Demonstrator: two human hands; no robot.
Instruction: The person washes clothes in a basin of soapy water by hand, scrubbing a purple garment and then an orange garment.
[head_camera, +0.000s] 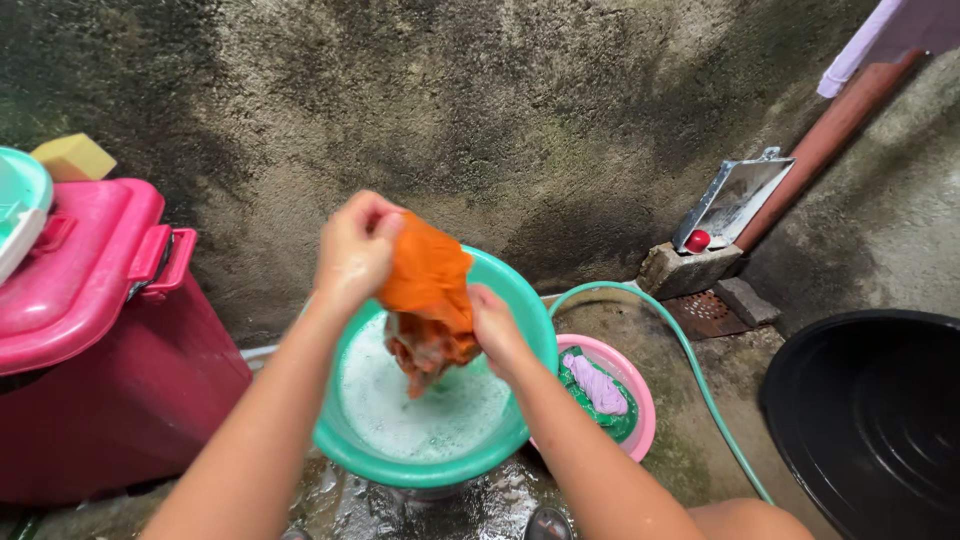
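Hands (355, 250) (495, 325) wring orange cloth (428, 290) above basin rim (535, 330).

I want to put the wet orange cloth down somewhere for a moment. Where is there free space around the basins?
Free: the wet concrete between the pink basin and the black tub, crossed only by the green hose. Crowded: both hands hold the orange cloth over the foamy green basin; the red bin blocks the left.

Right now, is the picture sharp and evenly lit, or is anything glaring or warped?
Head view: soft, even daylight, no hard shadows; orange cloth and both hands sharp; faint sheen on the wet floor; wide lens bends the edges, stretching the black tub.
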